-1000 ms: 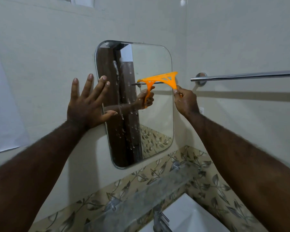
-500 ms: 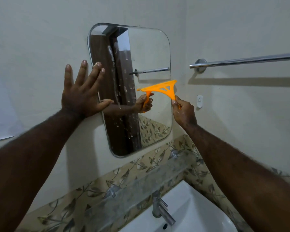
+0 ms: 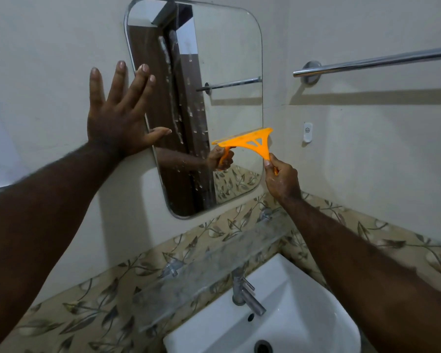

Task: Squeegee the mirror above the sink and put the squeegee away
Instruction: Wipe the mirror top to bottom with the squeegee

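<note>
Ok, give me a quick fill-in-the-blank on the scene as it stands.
1. The squeegee is held in the ____ hand.
2. The squeegee's colour is ____.
3. The left hand lies flat across the mirror's ____ edge.
4. Below the mirror, the tap stands over a white ____.

Missing words: right; orange; left; sink

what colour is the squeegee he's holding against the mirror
Bright orange: the squeegee, seen in the head view.
</note>
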